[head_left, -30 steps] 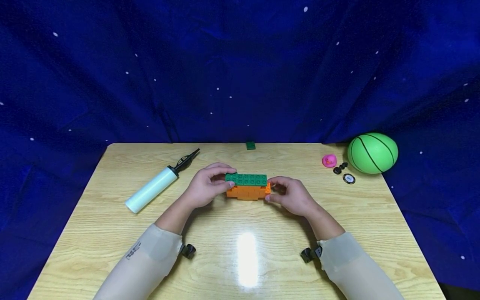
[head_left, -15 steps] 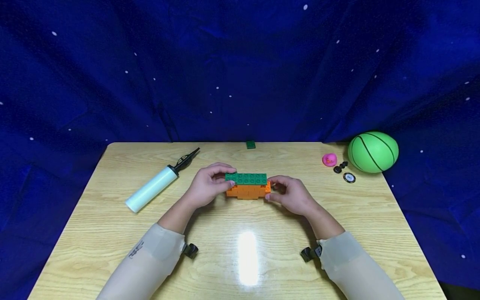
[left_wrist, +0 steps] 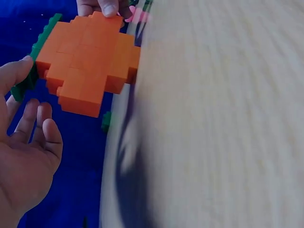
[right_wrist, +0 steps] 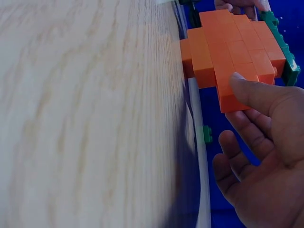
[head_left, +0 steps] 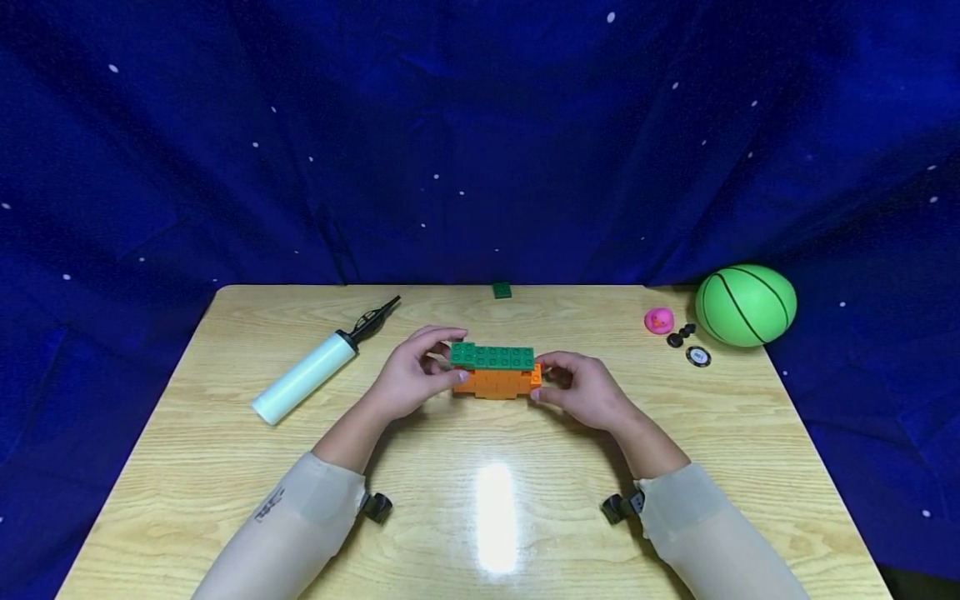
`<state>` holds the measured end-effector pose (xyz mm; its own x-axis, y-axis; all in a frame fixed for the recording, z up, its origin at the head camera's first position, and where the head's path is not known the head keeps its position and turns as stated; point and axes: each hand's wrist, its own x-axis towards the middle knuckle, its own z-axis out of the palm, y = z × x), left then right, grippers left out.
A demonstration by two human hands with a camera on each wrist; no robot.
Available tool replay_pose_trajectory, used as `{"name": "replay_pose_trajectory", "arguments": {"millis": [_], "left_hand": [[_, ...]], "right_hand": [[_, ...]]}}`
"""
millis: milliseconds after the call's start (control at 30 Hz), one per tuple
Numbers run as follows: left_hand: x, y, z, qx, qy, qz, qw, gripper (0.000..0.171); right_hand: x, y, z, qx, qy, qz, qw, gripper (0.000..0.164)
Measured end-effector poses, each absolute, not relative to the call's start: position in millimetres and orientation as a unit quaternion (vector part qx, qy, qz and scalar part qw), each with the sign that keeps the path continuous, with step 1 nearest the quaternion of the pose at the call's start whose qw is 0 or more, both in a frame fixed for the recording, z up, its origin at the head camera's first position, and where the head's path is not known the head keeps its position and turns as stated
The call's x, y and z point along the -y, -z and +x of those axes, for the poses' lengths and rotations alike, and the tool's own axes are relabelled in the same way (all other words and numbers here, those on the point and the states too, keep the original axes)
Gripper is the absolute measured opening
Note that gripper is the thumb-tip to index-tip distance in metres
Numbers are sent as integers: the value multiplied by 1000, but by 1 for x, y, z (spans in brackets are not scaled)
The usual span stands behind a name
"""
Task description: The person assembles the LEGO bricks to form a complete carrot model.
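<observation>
Near the middle of the table is a toy brick build of stacked orange bricks point(head_left: 497, 384) with green plates point(head_left: 498, 358) across its top. At the build's left end, my left hand point(head_left: 408, 375) has its thumb at the front edge below the green plates and its index finger behind them. My right hand point(head_left: 588, 392) pinches an orange end brick between thumb and fingers. In both wrist views the build's orange face point(left_wrist: 85, 57) steps out like a diamond. The left wrist view shows my left thumb against the green strip point(left_wrist: 45, 35); its other fingers curve loosely below.
A loose green brick point(head_left: 502, 290) lies at the table's back edge. A hand pump point(head_left: 307, 377) lies to the left. On the right are a green ball point(head_left: 746, 305), a pink duck point(head_left: 659, 321), small black objects point(head_left: 678, 337) and a poker chip point(head_left: 698, 357).
My left thumb has slid down off the top of the green plates to the front edge, and the index finger has drawn back slightly, exposing the left studs. My right hand stays put.
</observation>
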<state>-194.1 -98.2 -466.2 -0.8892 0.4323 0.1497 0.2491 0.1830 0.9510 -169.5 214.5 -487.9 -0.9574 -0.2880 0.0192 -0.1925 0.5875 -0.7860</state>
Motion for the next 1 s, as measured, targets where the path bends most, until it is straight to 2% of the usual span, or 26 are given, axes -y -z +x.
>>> {"name": "replay_pose_trajectory", "arguments": {"millis": [300,500,767,1000], "left_hand": [[102,481,-195,-778,-591,189,98,58],[102,494,-195,-786,-585,147,136,61],[100,502,-192,-798,-567,142,148,50],[99,500,-190,-790,-576,137,158,49]], "right_hand": [[-215,489,-171,-890,432,-136,61,48],[-213,488,-173,-889,434,-137,58,47],[-212,488,-173,-887,437,-135,63,47],[-216,489,-176,-881,446,-136,76,46]]}}
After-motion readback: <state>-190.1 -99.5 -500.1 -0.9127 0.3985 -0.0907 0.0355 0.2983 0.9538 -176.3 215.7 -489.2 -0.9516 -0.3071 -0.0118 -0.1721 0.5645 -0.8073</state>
